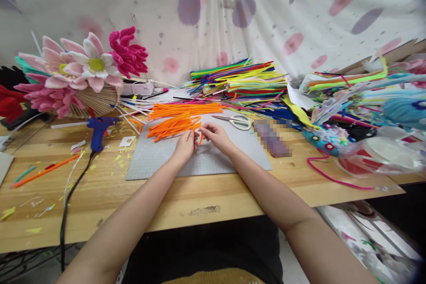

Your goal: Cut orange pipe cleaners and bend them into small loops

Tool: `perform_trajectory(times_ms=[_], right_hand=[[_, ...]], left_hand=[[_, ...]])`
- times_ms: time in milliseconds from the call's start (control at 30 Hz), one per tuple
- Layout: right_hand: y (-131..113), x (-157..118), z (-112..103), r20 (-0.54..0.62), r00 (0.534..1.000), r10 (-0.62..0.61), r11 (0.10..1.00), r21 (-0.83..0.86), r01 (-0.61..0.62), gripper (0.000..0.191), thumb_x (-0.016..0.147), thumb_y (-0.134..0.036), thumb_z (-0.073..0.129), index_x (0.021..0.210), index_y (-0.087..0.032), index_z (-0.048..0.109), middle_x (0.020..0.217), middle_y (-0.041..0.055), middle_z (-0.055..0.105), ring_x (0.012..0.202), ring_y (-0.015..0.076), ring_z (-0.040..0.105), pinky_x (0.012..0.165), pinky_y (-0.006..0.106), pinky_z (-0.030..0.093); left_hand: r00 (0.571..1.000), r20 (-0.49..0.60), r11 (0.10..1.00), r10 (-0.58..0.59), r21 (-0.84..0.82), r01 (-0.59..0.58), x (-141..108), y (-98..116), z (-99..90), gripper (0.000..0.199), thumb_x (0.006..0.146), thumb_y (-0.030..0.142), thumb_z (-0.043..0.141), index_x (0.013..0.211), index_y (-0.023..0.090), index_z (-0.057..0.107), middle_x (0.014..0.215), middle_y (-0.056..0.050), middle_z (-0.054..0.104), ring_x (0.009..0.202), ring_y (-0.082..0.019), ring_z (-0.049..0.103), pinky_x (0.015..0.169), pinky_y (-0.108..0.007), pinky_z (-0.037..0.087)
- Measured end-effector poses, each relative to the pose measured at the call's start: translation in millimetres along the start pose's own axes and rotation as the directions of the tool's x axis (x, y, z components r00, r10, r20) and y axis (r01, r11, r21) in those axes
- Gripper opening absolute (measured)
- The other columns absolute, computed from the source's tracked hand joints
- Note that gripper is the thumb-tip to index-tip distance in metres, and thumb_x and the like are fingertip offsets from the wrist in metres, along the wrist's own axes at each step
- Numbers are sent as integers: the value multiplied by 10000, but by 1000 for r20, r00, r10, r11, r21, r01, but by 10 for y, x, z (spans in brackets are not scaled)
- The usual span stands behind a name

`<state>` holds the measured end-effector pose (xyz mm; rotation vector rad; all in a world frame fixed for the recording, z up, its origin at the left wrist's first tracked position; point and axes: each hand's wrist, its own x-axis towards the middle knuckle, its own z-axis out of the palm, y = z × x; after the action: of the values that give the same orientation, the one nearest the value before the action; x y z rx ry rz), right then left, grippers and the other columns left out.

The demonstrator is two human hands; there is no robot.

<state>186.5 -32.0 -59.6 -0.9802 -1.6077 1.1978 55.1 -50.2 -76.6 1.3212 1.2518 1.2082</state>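
Orange stem: here it is, a short, fuzzy, bright orange length, bent into a curve between the two hands, over the middle of the grey mat.
Orange bundles: same colour, same fuzz, two loose piles; the near one sits just left of the fingers, the far one lies straight behind it.
Left hand: in from the near left, this hand is tipped inward, thumb and fingers pinched together on the stem.
Right hand: in from the near right, this one has its knuckles up and its fingertips closed in on the same stem; they're small at this range, so the exact grip point is hard to call.
Forearms: both stretch forward, making a narrowing V over the wooden table.
Scissors: pale-handled pair, lying at the mat's far right, beyond the right hand.
Glue gun: blue, well off to the left.
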Motion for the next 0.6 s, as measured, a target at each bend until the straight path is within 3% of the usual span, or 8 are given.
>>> perform_trajectory(times_ms=[67,133,267,400,500,600], right_hand=[[14,11,13,-3,999,33,997,67,-32,331,679,-512,575,718,-193,497,580,-35,525,509,91,458,503,230,369],[33,8,17,-2,999,53,995,84,-53,344,659,-516,590,714,-193,486,581,-36,537,511,90,473,500,227,375],[40,-22,-15,39,998,52,998,25,-53,343,648,-505,605,673,-185,482,553,-38,539,486,83,472,485,221,363],[-47,-71,-131,66,996,52,998,-43,-49,324,657,-483,613,673,-173,520,571,-25,547,508,79,470,485,213,359],[-118,-128,-380,-9,999,39,994,-105,-39,301,686,-465,594,739,-170,563,618,-10,564,555,89,493,523,221,393],[-114,-245,-832,-232,973,-8,984,-174,-34,264,709,-433,571,781,-179,569,658,1,581,609,110,531,588,248,436]], left_hand=[[990,31,971,-137,-193,140,-18,33,119,190,848,329,420,751,182,492,708,-11,551,570,-93,539,504,-221,460],[976,57,940,-210,-264,217,-44,78,201,154,840,322,442,785,184,481,663,16,529,477,-67,501,438,-191,416],[972,96,950,-215,-210,231,-89,161,237,183,842,267,437,690,167,444,532,53,451,336,-25,328,341,-154,233],[960,174,936,-217,-240,255,-113,200,157,174,829,231,465,673,153,464,498,62,391,365,-20,290,365,-145,195],[971,122,930,-206,-285,233,-109,183,34,130,824,270,484,776,154,518,519,73,347,374,-19,259,363,-143,160],[982,22,918,-185,-353,181,-75,150,-111,210,817,369,492,797,160,504,544,75,332,379,-18,246,361,-142,139]])
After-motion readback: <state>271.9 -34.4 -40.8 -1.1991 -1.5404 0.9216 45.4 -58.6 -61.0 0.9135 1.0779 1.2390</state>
